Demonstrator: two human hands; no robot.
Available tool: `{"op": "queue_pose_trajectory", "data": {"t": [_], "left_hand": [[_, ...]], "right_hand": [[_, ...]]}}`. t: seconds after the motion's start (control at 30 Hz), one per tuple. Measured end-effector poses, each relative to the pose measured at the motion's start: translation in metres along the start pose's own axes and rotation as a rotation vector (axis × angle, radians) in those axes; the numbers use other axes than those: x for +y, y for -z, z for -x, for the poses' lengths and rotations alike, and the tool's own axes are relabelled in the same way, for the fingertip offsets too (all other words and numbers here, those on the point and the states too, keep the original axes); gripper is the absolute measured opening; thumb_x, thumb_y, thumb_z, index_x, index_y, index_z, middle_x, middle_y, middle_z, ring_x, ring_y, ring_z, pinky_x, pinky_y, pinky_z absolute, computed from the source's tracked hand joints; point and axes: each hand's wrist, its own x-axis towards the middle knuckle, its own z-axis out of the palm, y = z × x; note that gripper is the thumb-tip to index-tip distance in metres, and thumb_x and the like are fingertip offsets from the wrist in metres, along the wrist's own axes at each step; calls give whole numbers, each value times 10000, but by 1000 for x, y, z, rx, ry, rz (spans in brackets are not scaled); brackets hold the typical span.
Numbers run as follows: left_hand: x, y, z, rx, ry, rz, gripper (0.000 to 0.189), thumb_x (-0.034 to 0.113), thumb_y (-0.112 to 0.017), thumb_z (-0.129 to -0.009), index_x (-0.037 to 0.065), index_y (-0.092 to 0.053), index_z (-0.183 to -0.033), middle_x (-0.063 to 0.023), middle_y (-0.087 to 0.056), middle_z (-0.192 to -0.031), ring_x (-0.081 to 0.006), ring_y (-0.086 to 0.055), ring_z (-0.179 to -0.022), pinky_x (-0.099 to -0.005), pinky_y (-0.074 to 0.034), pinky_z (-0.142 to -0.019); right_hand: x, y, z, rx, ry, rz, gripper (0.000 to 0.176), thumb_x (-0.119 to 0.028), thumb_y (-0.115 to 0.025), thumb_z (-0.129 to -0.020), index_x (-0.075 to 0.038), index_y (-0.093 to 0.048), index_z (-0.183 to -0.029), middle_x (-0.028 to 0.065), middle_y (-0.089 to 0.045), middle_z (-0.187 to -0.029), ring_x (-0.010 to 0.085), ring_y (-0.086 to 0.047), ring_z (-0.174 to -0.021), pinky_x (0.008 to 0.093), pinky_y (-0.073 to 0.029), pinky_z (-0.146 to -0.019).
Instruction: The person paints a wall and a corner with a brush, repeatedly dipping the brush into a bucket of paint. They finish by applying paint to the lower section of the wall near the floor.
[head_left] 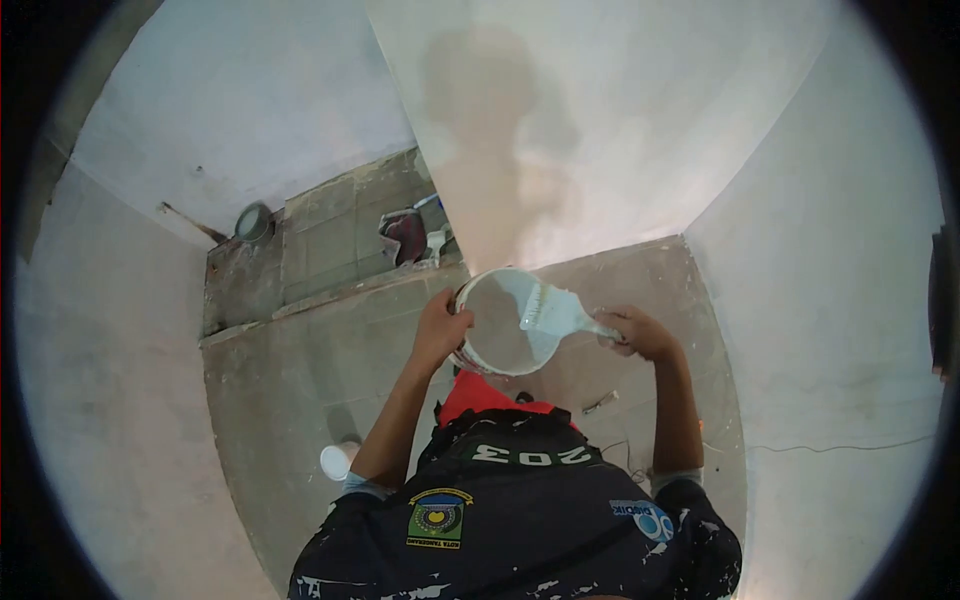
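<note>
A round bucket (490, 362) with light paint in it is held up in front of my body. My left hand (441, 328) grips its left rim, thumb over the edge. In my right hand (632, 332) is the handle of a wide paintbrush (560, 312), fingers closed round it. The brush is coated with pale paint, and its bristles lie over the right part of the bucket's opening.
White walls (825, 290) stand ahead and on both sides. On the tiled floor (290, 385) are a white container (338, 461) at lower left and a small tool (601, 402). A raised ledge bears a dark red cloth (403, 238) and a round bowl (255, 224).
</note>
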Motion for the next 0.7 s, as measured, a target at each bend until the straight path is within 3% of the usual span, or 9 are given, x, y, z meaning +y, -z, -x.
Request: {"op": "queue_pose_trajectory", "data": {"t": [0.07, 0.2, 0.33, 0.4, 0.47, 0.53, 0.7], "left_hand": [[-3, -2, -5, -1, 44, 82, 193, 95, -628, -653, 10, -482, -746, -21, -434, -651, -128, -426, -584, -308, -359, -505], [8, -2, -9, 29, 127, 129, 199, 88, -627, -648, 8, -471, -742, -22, -419, -654, -130, -421, -608, -312, -359, -519], [-18, -1, -33, 49, 58, 124, 209, 90, -630, -639, 12, -460, -734, -24, -407, -654, -131, -417, -615, -309, -356, -523], [-21, 4, -50, 41, 119, 133, 232, 155, -632, -649, -27, -544, -764, -115, -556, -655, -201, -555, -609, -344, -429, -570], [-24, 7, -61, 60, 128, 150, 242, 159, -635, -643, -29, -551, -772, -130, -557, -665, -209, -561, -631, -349, -433, -583], [-44, 6, -81, 63, 109, 113, 250, 165, -638, -644, -29, -552, -778, -141, -550, -668, -227, -552, -635, -361, -432, -594], [-53, 21, -99, 77, 98, 174, 260, 162, -648, -648, -27, -521, -772, -141, -531, -647, -249, -549, -621, -381, -430, -592]], "right_hand": [[40, -7, -9, 94, -70, -388, 283, -310, -542, -930, -107, -628, -1108, -18, -496, -711, 44, -440, -539, 204, -310, -409], [80, -35, -28, -52, -8, -788, 210, -316, -523, -941, -121, -568, -1004, -36, -456, -660, 41, -345, -457, 190, -249, -378], [48, -56, -39, -78, 79, -923, 209, -320, -478, -969, -121, -529, -929, -43, -413, -592, 44, -315, -412, 192, -241, -358], [25, -44, -54, -112, 145, -984, 216, -327, -470, -971, -122, -525, -927, -44, -413, -593, 45, -326, -415, 193, -246, -359], [-16, -25, -70, 120, 269, -923, 228, -331, -451, -978, -122, -523, -924, -45, -422, -602, 48, -345, -423, 190, -259, -367], [-96, -5, -68, 280, 391, -831, 230, -332, -445, -979, -123, -528, -931, -46, -428, -607, 48, -346, -429, 189, -272, -374], [-280, 47, -60, 639, 876, -268, 270, -318, -460, -981, -73, -572, -961, -39, -458, -660, 37, -358, -488, 191, -267, -427]]}}
